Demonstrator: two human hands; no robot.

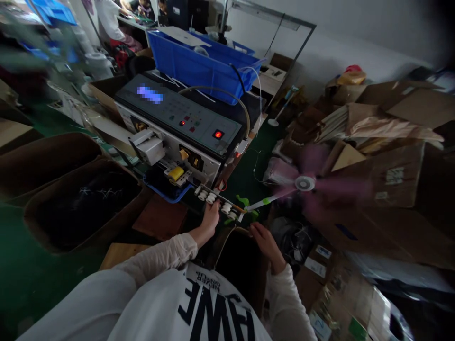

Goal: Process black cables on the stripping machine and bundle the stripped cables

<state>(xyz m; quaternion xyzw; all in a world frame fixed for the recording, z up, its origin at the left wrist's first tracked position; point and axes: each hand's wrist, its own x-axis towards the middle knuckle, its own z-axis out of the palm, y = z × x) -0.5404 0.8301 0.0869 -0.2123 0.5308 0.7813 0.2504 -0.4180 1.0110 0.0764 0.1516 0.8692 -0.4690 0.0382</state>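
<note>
My left hand point(210, 219) is at the white guide rollers point(211, 198) on the front of a bench machine point(177, 123). Its fingers are closed, and whatever they grip is too small to tell. To the right, my right hand point(266, 240) is pinched closed above the rim of a dark, open container point(241, 258). A thin pale line runs along that rim near the fingertips; I cannot tell whether it is a wire or the edge. More white rollers point(227, 208) sit between my hands.
A pink-bladed fan point(304, 183) stands close to my right hand. A blue crate point(206, 59) rests behind the machine, and a blue tray point(167, 187) lies under its front. Brown bins point(81, 203) stand left, cardboard boxes point(384, 175) right. A person point(110, 21) sits far back.
</note>
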